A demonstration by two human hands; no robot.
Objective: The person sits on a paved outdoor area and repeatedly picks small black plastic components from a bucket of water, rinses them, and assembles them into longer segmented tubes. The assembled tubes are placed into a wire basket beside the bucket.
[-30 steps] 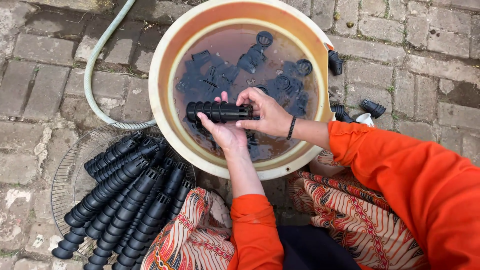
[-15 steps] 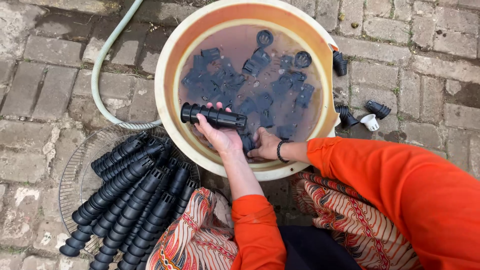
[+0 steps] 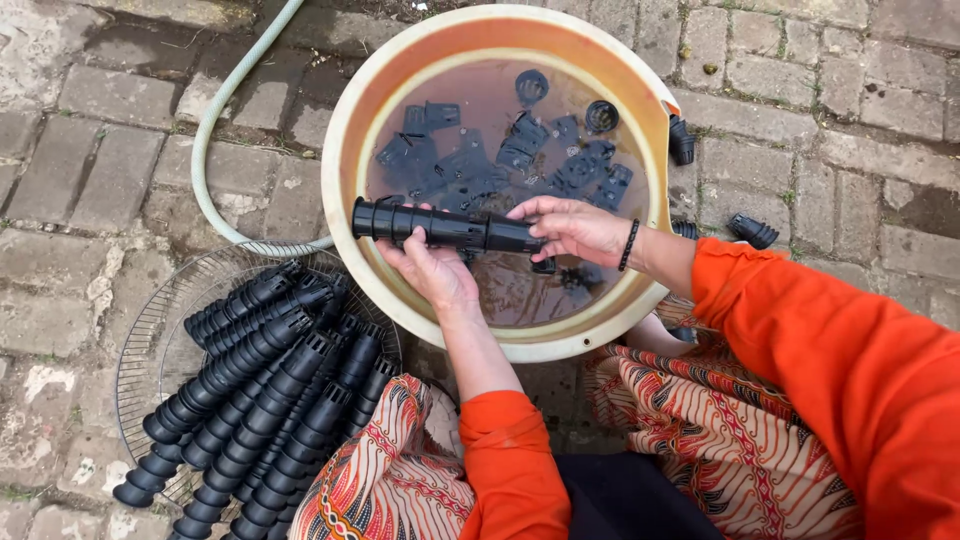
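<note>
Tube stack [image 3: 445, 228] lengthened, basin [image 3: 350, 170] water murky

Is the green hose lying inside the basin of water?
No, the green hose lies on the brick ground outside the basin, curving around its left side, while both hands hold a stack of black cups over the water.

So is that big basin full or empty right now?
Partly full. The basin holds murky brown water well below its rim, with small black pots lying in it. Depth cannot be told.
</note>
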